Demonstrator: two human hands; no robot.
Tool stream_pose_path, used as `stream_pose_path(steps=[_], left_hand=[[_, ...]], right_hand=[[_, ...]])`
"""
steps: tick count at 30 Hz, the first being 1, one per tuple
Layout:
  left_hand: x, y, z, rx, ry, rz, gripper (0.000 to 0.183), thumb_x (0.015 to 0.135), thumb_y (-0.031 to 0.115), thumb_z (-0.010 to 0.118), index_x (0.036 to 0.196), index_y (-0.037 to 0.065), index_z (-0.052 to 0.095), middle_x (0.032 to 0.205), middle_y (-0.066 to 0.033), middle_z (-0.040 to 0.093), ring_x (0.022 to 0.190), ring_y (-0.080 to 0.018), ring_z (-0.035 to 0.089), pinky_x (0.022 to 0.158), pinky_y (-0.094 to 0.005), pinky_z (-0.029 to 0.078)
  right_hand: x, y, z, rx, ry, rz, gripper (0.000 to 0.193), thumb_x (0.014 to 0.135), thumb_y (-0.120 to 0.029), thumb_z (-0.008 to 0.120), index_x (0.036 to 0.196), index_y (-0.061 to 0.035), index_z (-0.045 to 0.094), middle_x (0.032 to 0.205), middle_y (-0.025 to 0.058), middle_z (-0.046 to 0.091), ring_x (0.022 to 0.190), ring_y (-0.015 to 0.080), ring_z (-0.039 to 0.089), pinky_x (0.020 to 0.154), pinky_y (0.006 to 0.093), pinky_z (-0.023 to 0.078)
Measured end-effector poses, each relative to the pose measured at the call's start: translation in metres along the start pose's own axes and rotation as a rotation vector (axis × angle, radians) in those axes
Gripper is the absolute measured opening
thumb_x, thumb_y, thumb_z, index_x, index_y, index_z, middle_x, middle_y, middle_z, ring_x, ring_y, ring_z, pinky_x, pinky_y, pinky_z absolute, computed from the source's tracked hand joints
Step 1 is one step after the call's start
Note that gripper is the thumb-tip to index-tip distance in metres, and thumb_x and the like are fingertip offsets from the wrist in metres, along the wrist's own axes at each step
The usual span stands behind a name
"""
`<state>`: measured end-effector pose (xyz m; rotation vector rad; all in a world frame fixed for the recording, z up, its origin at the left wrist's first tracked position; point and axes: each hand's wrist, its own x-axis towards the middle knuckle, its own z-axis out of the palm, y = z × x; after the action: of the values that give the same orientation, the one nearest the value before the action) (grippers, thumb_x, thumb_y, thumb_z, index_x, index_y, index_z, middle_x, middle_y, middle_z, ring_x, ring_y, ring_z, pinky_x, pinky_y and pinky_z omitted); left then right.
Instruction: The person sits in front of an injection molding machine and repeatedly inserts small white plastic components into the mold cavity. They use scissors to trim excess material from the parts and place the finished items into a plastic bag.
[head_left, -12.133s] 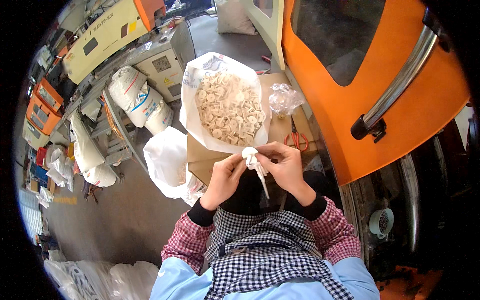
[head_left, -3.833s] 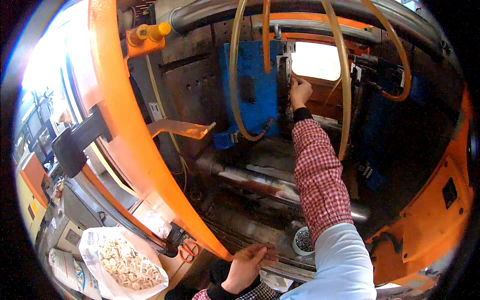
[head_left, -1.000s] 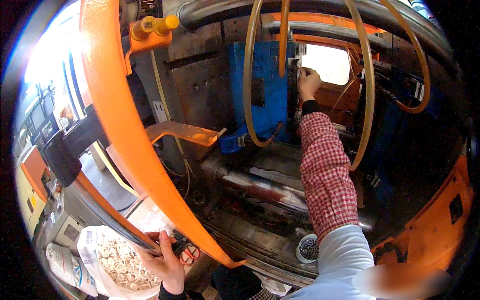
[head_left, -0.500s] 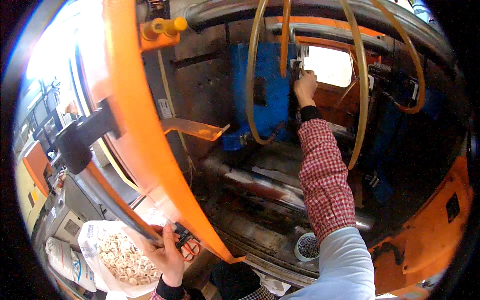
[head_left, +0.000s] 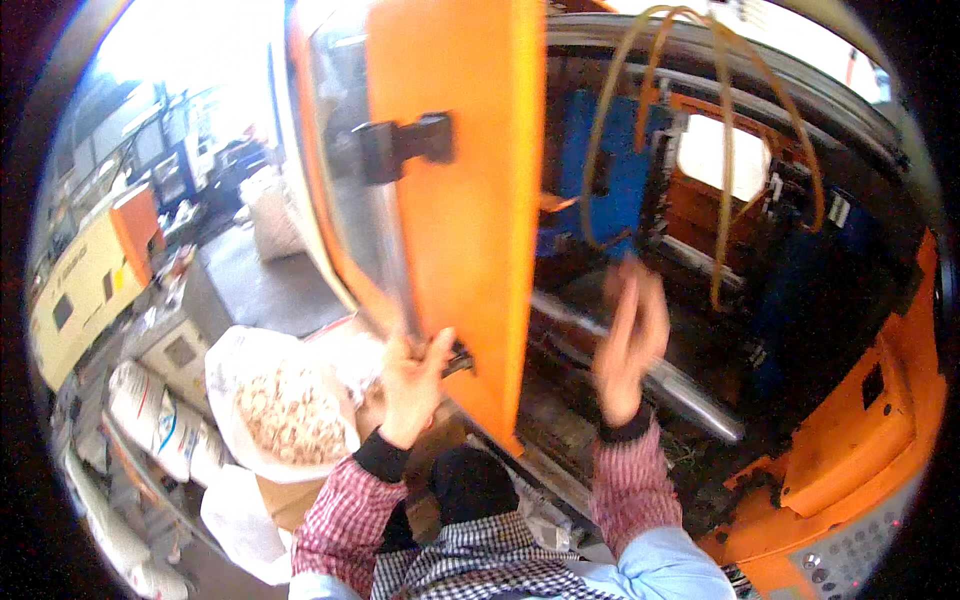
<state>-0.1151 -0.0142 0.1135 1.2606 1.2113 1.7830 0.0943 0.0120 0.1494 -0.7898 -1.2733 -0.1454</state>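
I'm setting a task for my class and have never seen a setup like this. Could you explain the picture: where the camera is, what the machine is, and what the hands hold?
There is no robot here: a person works bare-handed, and a wide fisheye camera on their head looks down, so straight edges look bent.

The left hand is at the lower end of a metal handle on a big orange door. The right hand is in front of the machine's opening; it is blurred, so I cannot tell whether it holds anything.

Inside that large machine are a blue block and looping yellowish hoses.

To the person's left, an open white sack holds many small pale parts.
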Motion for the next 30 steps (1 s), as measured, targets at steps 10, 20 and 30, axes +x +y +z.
stream_pose_path(steps=[10,20,30], left_hand=[[-0.093,0.033,0.039,-0.042,-0.714,0.469,0.025,0.082,0.015,0.057,0.088,0.001,0.037,0.074,-0.019,0.047,0.066,-0.0377,0.049,0.055,-0.0418,0.038],[-0.211,0.056,0.106,-0.351,-1.101,0.637,0.028,0.087,0.015,0.042,0.102,-0.006,0.034,0.091,-0.0206,0.042,0.084,-0.0361,0.046,0.079,-0.0447,0.034],[-0.279,0.077,0.139,-0.489,-1.053,0.776,0.033,0.093,0.023,0.037,0.109,-0.006,0.04,0.102,-0.0238,0.048,0.094,-0.0361,0.049,0.078,-0.0479,0.037]], right_hand=[[-0.275,-0.044,-0.051,0.222,-1.001,-0.187,0.028,0.07,-0.005,0.061,0.098,-0.002,0.062,0.072,0.0118,0.062,0.06,0.0257,0.061,0.051,0.0317,0.048],[-0.289,-0.044,-0.063,0.078,-1.06,-0.14,0.026,0.072,-0.005,0.061,0.097,-0.0032,0.063,0.068,0.0118,0.06,0.056,0.0245,0.059,0.048,0.0322,0.046],[-0.302,-0.039,-0.072,0.07,-1.081,-0.11,0.024,0.073,-0.004,0.062,0.097,-0.0043,0.063,0.064,0.0118,0.057,0.052,0.0233,0.057,0.046,0.0327,0.044]])
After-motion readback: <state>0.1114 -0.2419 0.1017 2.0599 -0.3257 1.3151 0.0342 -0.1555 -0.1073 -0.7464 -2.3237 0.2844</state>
